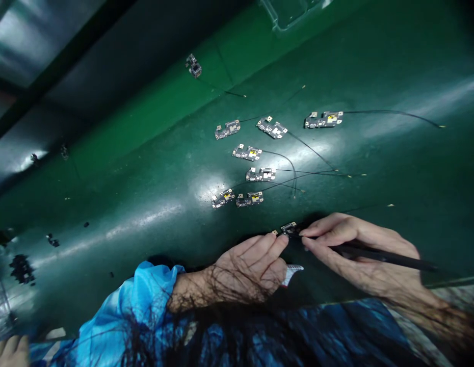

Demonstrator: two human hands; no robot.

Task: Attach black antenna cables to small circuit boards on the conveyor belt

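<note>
Near the bench's front edge, my left hand (pixel 256 265) presses its fingertips onto a small circuit board (pixel 288 228), which is partly hidden by the fingers. A piece of white printed label or strip (pixel 293 274) sticks out from under that hand. My right hand (pixel 359 244) grips a slim black pair of tweezers (pixel 390 256), its tip meeting the board beside my left fingertips. A thin dark cable with a light end (pixel 390 205) shows just beyond my right hand.
Several similar circuit boards with thin black cables, such as one board (pixel 324 120), lie on the green bench (pixel 176 244). A clear plastic tray (pixel 294 15) is at the back. Small black parts (pixel 22 269) lie at left. Another person's hand (pixel 10 351) shows at bottom left.
</note>
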